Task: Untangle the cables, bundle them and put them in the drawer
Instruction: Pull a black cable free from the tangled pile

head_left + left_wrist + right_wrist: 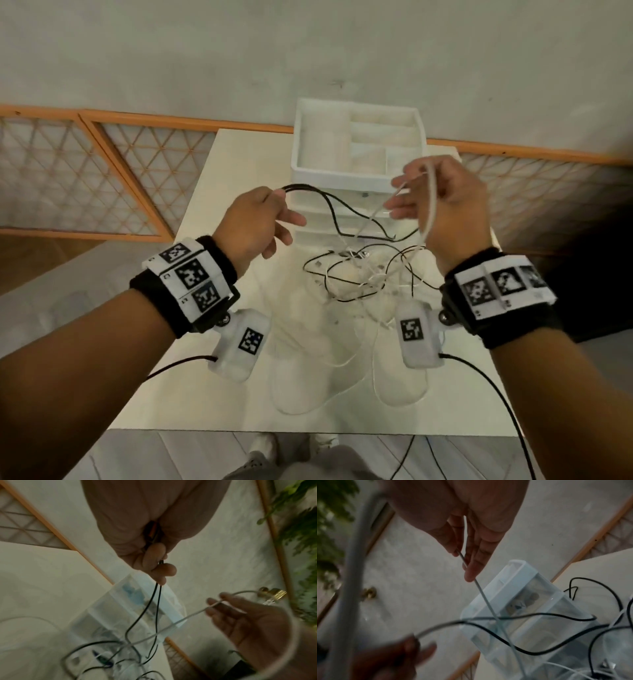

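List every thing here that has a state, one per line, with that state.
black cable: doubled strand lifted, other end still in the tangle.
white cable: looped over the fingers, lifted, still tangled below.
tangle: black and white cables knotted together, resting on the table.
drawer unit: upright, drawers look closed, top tray open.
left hand: pinches the black cable.
right hand: holds the white cable.
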